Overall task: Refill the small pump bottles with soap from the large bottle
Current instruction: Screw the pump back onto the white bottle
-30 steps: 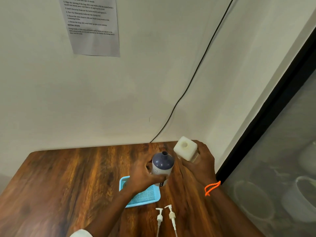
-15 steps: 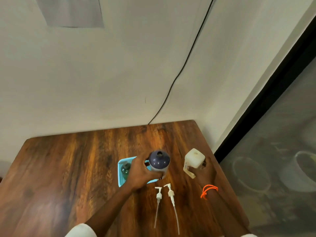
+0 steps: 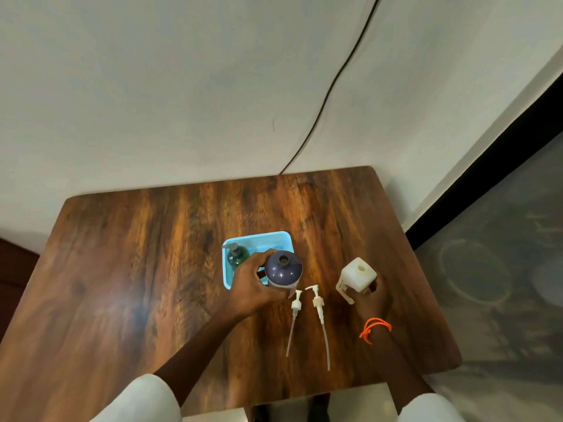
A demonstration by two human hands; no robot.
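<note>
My left hand [image 3: 254, 289] grips a dark blue bottle [image 3: 282, 269] with an open neck, upright over the front right corner of a light blue tray [image 3: 259, 239]. My right hand [image 3: 370, 298] holds a white square bottle [image 3: 357, 275] with an open top, standing on the wooden table [image 3: 137, 269] to the right. A green pump bottle [image 3: 237, 255] with its pump fitted stands in the tray's left side. Two white pump heads [image 3: 307, 300] with long tubes lie on the table between my hands.
A black cable [image 3: 329, 89] runs down the wall to the table's far edge. The table's right edge lies close beside the white bottle, with a dark frame and glass beyond.
Both bottles came down from raised positions: the white one now stands on the table at the right, the blue one sits low by the tray. The view tilted downward.
</note>
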